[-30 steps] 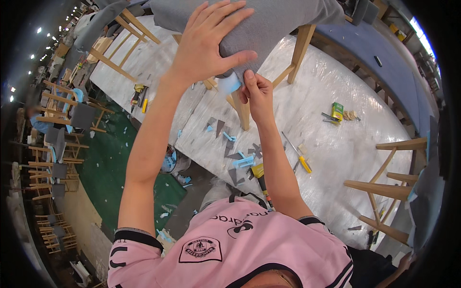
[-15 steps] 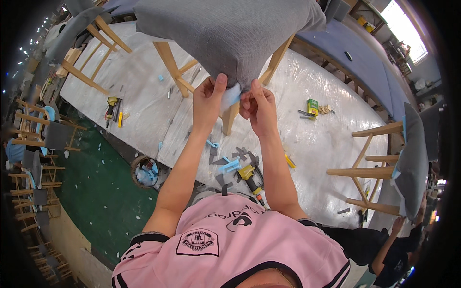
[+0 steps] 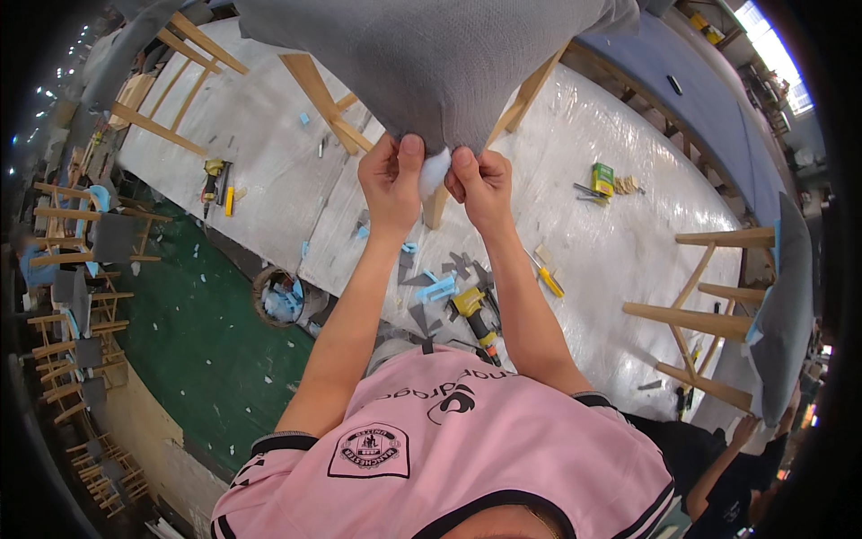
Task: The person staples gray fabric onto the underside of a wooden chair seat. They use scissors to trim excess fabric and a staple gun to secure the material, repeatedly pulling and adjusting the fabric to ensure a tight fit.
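A chair with a grey fabric seat cover (image 3: 431,67) and wooden legs (image 3: 319,99) stands on the plastic-covered table in front of me. My left hand (image 3: 393,180) pinches the cover's edge at the near corner, thumb on top. My right hand (image 3: 483,184) pinches the same edge just to the right. Between the hands a tuft of white padding (image 3: 435,171) shows from under the fabric. One wooden leg stands below it, partly covered by the padding and hands. The fingertips under the cloth are hidden.
A yellow staple gun (image 3: 471,310) lies near my body among grey fabric scraps and blue foam bits. Another staple gun (image 3: 213,180) is at left. A green box (image 3: 602,178) sits at right, near an upholstered chair (image 3: 781,305). A scrap bin (image 3: 278,296) stands below the table edge.
My hands have drawn a little closer together at the corner, still gripping the fabric. The cover's corner looks pulled tauter, and the view has shifted slightly.
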{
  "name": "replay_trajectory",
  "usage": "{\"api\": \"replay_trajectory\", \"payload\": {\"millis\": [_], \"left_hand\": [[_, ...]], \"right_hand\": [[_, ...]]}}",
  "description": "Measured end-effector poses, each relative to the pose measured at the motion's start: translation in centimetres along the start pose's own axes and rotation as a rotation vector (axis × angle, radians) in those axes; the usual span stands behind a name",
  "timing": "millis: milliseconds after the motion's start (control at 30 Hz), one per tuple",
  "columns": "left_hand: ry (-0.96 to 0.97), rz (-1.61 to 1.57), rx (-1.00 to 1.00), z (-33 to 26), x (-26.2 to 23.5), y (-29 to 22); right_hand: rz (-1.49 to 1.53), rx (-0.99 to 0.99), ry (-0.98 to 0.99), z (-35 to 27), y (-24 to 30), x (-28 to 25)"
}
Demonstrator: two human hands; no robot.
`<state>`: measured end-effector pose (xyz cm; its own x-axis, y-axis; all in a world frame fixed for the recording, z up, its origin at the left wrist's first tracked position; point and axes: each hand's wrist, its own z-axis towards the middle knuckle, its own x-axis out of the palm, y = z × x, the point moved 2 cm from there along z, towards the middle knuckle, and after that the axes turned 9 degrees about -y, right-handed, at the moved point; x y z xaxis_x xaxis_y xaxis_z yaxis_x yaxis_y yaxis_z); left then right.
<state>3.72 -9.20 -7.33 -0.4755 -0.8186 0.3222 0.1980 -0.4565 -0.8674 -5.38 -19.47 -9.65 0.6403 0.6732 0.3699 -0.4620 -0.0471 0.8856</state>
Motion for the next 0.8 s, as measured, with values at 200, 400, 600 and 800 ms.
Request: {"api": "replay_trajectory", "payload": {"millis": [200, 400, 600, 800], "left_hand": [[-0.106, 0.382, 0.743, 3.8, -0.3, -4.3], [0.398, 0.84, 1.216, 8.3, 4.5, -9.8], [0.375, 0.816, 1.266, 8.8, 3.8, -8.7], [0.182, 0.677, 1.289, 7.5, 6.4, -9.4]], "right_hand": [[0.084, 0.062, 0.009, 0.3, 0.5, 1.2], [0.134, 0.089, 0.116, 0.8, 0.0, 0.9], [-0.493, 0.179, 0.014, -2.4, -7.6, -11.0], [-1.601, 0.439, -0.077, -14.1, -23.0, -33.9]]}}
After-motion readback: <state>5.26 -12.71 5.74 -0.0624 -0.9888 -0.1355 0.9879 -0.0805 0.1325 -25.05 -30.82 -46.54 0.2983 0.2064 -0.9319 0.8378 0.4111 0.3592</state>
